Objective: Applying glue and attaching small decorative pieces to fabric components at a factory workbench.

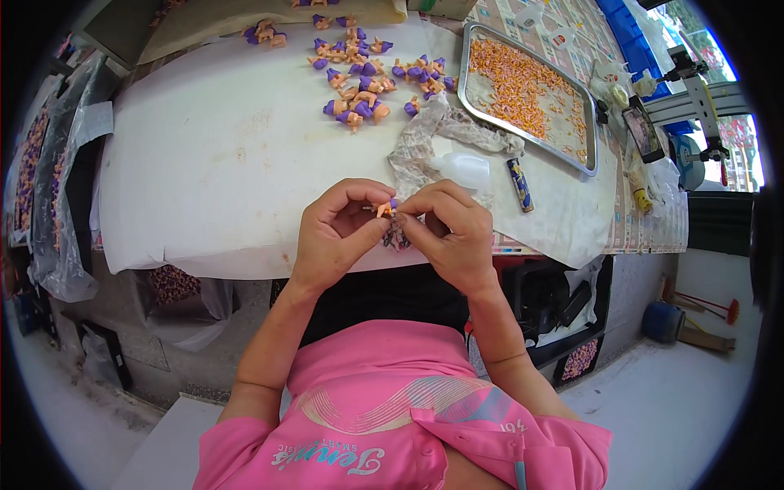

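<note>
A small toy figurine [385,209], peach-coloured with purple on top, is held at the table's near edge. Thumb and fingers of my left hand [335,233] pinch it from the left. From the right, my right hand [451,231] is closed, its thumb and forefinger pinched together against the figurine's side; whatever lies between those fingertips is too small to make out. Just below the fingertips is a dark-speckled, crumpled cloth [398,238]. Beyond my hands, several similar purple-and-peach figurines [359,102] lie in a loose group on the white sheet.
A metal tray [590,163] of many small orange pieces [523,77] stands at the far right. Nearer lie a stained rag [416,139], a translucent white bottle [467,170] and a dark blue tube [519,185]. A phone [643,131] on a stand is at the right edge.
</note>
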### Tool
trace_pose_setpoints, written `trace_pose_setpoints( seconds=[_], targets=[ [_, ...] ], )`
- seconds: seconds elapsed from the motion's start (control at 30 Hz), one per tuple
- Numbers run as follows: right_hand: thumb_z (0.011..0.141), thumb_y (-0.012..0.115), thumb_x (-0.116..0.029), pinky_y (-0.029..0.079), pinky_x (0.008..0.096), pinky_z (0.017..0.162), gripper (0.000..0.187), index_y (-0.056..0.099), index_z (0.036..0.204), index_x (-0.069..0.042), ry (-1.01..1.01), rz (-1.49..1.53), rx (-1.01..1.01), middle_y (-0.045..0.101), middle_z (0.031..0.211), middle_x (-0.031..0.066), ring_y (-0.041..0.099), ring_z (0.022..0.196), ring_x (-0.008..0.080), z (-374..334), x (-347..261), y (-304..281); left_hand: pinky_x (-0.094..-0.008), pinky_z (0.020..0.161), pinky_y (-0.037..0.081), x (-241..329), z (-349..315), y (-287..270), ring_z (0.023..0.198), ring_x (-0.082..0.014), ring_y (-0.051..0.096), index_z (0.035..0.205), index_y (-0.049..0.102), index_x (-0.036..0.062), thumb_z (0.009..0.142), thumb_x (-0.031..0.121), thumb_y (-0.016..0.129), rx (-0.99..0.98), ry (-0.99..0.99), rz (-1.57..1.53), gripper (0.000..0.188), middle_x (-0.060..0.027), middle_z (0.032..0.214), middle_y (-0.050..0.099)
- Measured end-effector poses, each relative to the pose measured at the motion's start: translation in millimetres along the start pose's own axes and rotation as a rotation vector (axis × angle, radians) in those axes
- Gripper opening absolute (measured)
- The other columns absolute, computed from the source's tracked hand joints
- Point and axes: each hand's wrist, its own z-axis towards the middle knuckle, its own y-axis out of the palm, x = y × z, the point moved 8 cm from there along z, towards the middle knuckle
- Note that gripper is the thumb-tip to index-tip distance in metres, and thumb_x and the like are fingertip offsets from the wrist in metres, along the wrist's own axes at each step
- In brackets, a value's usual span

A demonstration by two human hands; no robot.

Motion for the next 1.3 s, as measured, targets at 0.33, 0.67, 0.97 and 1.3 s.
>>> trace_pose_setpoints(
  seconds=[0.33,0.67,0.97,1.3],
  targets=[
    [0.075,0.073,0.000,0.035,0.0213,0.046,0.009,0.068,0.082,-0.004,0.036,-0.024,-0.027,0.062,0.077,0.0021,0.049,0.052,0.0047,-1,2,2,-0.0268,0.088,0.051,0,0,5,0.100,-0.0129,0.060,0.104,0.059,-0.0018,0.085,-0.011,0.059,0.004,0.031,0.076,0.021,-0.0114,0.114,0.058],
    [0.074,0.074,0.001,0.036,0.0214,0.046,0.010,0.067,0.080,-0.004,0.027,-0.029,-0.006,0.062,0.075,0.0028,0.050,0.053,0.0057,-1,3,3,-0.0269,0.086,0.052,-2,1,3,0.098,-0.0131,0.061,0.100,0.060,-0.0022,0.085,-0.011,0.057,0.013,0.009,0.065,0.017,-0.0128,0.112,0.061],
    [0.073,0.074,0.000,0.037,0.0223,0.048,0.010,0.067,0.078,-0.003,0.112,0.012,-0.031,0.061,0.074,0.0028,0.050,0.055,0.0076,-1,8,8,-0.0272,0.083,0.054,-5,2,-5,0.094,-0.0141,0.064,0.092,0.063,-0.0035,0.081,-0.012,0.060,0.050,-0.023,0.028,0.015,-0.0130,0.106,0.064],
    [0.075,0.073,0.001,0.037,0.0225,0.050,0.010,0.067,0.082,-0.003,0.145,0.038,-0.031,0.061,0.078,0.0030,0.051,0.058,0.0077,-4,9,8,-0.0270,0.083,0.054,-6,2,-3,0.094,-0.0132,0.062,0.094,0.061,-0.0031,0.082,-0.012,0.059,0.037,-0.036,-0.002,0.016,-0.0124,0.107,0.062]
  ],
)
